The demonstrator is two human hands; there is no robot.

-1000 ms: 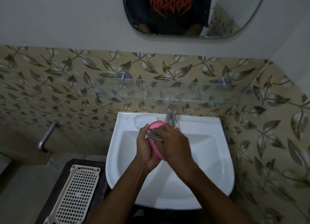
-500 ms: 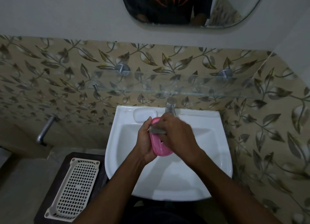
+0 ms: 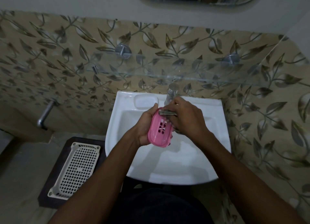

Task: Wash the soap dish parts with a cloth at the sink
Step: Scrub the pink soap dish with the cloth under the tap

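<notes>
Over the white sink [image 3: 218,140], my left hand [image 3: 144,125] holds a pink slotted soap dish part [image 3: 159,131], its face with the small holes turned up toward me. My right hand [image 3: 187,118] presses a grey cloth [image 3: 166,113] against the far end of that pink part. Most of the cloth is hidden under my fingers. The metal tap [image 3: 171,94] stands just behind both hands.
A cream perforated tray [image 3: 75,170] lies on a dark stool [image 3: 50,202] left of the sink. A glass shelf [image 3: 167,71] juts out from the leaf-patterned tiles above the tap. A metal pipe [image 3: 46,113] sticks out at the left wall.
The pink part has turned so its slotted face now shows. My right hand has slid to its far end with the cloth. The view has tilted downward.
</notes>
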